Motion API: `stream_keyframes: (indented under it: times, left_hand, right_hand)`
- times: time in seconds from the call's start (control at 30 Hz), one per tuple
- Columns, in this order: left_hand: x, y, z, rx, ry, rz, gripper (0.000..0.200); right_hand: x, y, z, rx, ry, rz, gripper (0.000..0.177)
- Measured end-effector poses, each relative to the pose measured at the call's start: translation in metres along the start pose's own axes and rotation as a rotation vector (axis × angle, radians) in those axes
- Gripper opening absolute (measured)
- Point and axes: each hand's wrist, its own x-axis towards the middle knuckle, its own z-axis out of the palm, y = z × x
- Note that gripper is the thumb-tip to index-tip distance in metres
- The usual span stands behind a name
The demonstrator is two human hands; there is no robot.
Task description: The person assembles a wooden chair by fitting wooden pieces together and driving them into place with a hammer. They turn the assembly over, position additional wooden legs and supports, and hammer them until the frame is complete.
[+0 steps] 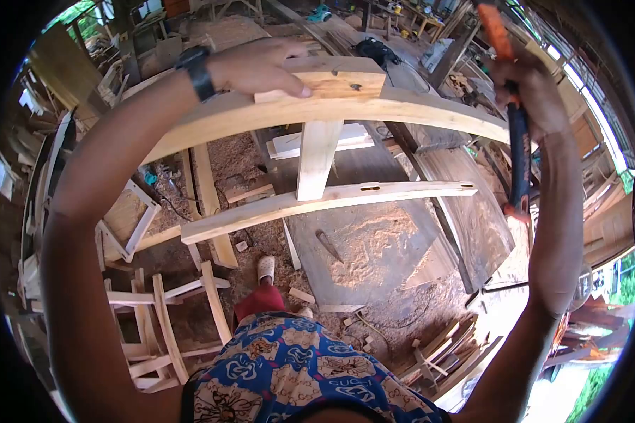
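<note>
My left hand [261, 67], with a dark watch [195, 72] on its wrist, grips a short wooden block [339, 83]. Its fingers lie over the block's top and the thumb presses the front. The block sits along a long curved wooden beam [402, 109]. A short upright piece [319, 158] joins this beam to a lower curved rail [282, 209] with a slot near one end. Raised on the right, my right hand [533, 99] is closed around what looks like a hammer [520, 155], with a black and orange handle. Its head is not clear.
Wide dark boards [367, 240] strewn with sawdust lie below the frame. At lower left stand slatted wooden frames [166, 324]. Wood offcuts [444, 359] are piled at lower right. A dark power tool [377, 51] rests behind the beam. Cords cross the floor.
</note>
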Motion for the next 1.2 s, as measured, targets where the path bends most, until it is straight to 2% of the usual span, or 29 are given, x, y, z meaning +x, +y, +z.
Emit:
stream_keyframes:
  times: [0.03, 0.1, 0.13, 0.2, 0.23, 0.3, 0.33, 0.4, 0.5, 0.53, 0.6, 0.67, 0.7, 0.77, 0.83, 0.9, 0.93, 1.0, 1.03, 1.1, 1.13, 1.17, 1.2]
  left_hand:
    - [-0.005, 0.007, -0.001, 0.001, 0.013, -0.008, 0.071]
    - [-0.011, 0.022, -0.007, -0.038, 0.012, -0.044, 0.073]
    - [-0.007, 0.02, -0.007, -0.034, 0.021, -0.044, 0.073]
    - [0.006, 0.011, -0.005, 0.208, -0.102, 0.005, 0.073]
    - [0.004, 0.018, -0.008, 0.213, -0.093, 0.006, 0.073]
    - [-0.001, 0.034, -0.01, 0.275, -0.124, -0.108, 0.072]
    - [-0.001, 0.036, -0.011, 0.276, -0.113, -0.11, 0.072]
    - [0.002, 0.031, -0.009, 0.292, -0.153, -0.145, 0.071]
    - [0.006, 0.018, -0.002, 0.314, -0.092, -0.092, 0.07]
    - [0.006, 0.018, -0.002, 0.31, -0.091, -0.096, 0.07]
    - [0.004, 0.022, -0.003, 0.311, -0.066, -0.078, 0.068]
    - [0.0, 0.031, -0.007, 0.259, -0.1, -0.116, 0.069]
    - [0.0, 0.033, -0.007, 0.214, -0.13, -0.151, 0.069]
    - [0.003, 0.026, -0.005, 0.237, -0.107, -0.133, 0.069]
    - [0.001, 0.027, -0.003, 0.256, -0.085, -0.111, 0.069]
    - [-0.008, 0.042, -0.011, 0.3, -0.104, 0.01, 0.069]
    - [-0.009, 0.041, -0.014, 0.304, -0.097, 0.009, 0.069]
    - [-0.009, 0.039, -0.006, 0.208, -0.073, -0.091, 0.069]
    - [-0.004, 0.035, -0.008, 0.216, -0.059, -0.088, 0.069]
    - [0.005, 0.023, -0.002, 0.221, -0.17, -0.132, 0.071]
    - [0.004, 0.023, -0.003, 0.217, -0.165, -0.136, 0.071]
    - [0.005, 0.023, -0.003, 0.234, -0.156, -0.135, 0.071]
    - [0.004, 0.023, -0.002, 0.249, -0.149, -0.134, 0.071]
  right_hand:
    - [0.004, -0.019, -0.007, -0.081, -0.082, -0.093, 0.017]
    - [-0.002, -0.035, 0.0, -0.055, -0.017, -0.222, 0.041]
    - [-0.006, -0.044, 0.011, -0.057, -0.017, -0.232, 0.041]
    - [-0.014, -0.057, 0.023, -0.562, 0.001, -0.14, 0.04]
    - [-0.007, -0.052, 0.021, -0.565, 0.005, -0.149, 0.04]
    - [0.016, -0.022, 0.023, -0.984, -0.133, -0.556, 0.038]
    - [0.016, -0.014, 0.035, -0.988, -0.131, -0.566, 0.038]
    - [0.013, -0.005, 0.063, -1.17, -0.199, -0.33, 0.04]
    - [0.013, -0.026, 0.055, -1.195, -0.237, -0.366, 0.032]
    - [0.017, -0.034, 0.046, -1.239, -0.194, -0.459, 0.031]
    - [0.055, -0.029, 0.01, -1.225, 0.01, -0.827, 0.032]
    - [0.053, -0.094, 0.009, -1.003, 0.194, 0.036, 0.036]
    - [0.028, -0.119, 0.025, -0.866, 0.332, -0.389, 0.024]
    - [0.041, -0.11, 0.02, -0.614, 0.443, -0.553, 0.017]
    - [0.108, -0.029, -0.003, -1.079, 0.128, -0.186, 0.036]
    - [0.047, 0.034, 0.057, -1.39, -0.151, -0.548, 0.025]
    - [0.049, 0.014, 0.056, -1.392, -0.146, -0.555, 0.025]
    - [0.046, -0.035, 0.041, -1.512, -0.319, -0.552, 0.033]
    - [0.054, -0.044, 0.034, -1.519, -0.305, -0.561, 0.033]
    - [0.069, -0.052, 0.021, -1.1, -0.131, -0.74, 0.036]
    - [0.06, -0.078, 0.027, -0.965, -0.017, -0.865, 0.009]
    - [0.066, -0.077, 0.025, -0.964, -0.023, -0.868, 0.009]
    - [0.075, -0.074, 0.021, -1.003, 0.013, -0.424, 0.021]
